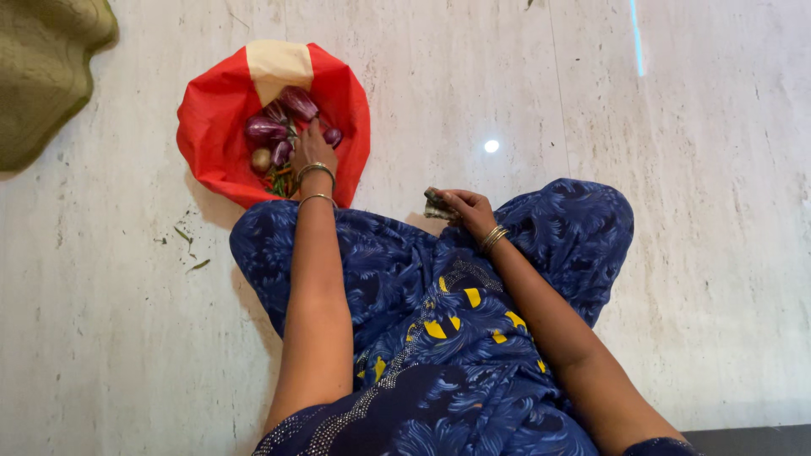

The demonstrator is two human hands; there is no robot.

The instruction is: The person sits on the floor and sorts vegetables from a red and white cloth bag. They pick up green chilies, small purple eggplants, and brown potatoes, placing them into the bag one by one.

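Garment: blue patterned cloth (439,338) with yellow marks, covering the seated person's lap and knees, nearest the camera.
Right forearm: extends over the right knee; bangles at the wrist.
Right hand (467,207): fingers curled shut around a small dark object (439,205), which protrudes to the left of the fingers. Kind of object cannot be determined. Hand rests just above the lap cloth.
Left forearm: extends forward over the left knee; two bangles at the wrist.
Left hand (312,148): reaches into the red bag (215,135), fingers bent downward among the contents, touching the purple eggplants (283,118). Whether the fingers have closed on one cannot be determined.
Red bag: lies open on the floor, just beyond the left knee; pale panel at its far rim.
Bag contents: several purple eggplants, one brownish round vegetable (261,160), green stalks beneath.
Floor (676,127): pale marble; green scraps (190,245) left of the knee.
Upper-left corner: olive cloth (42,67).
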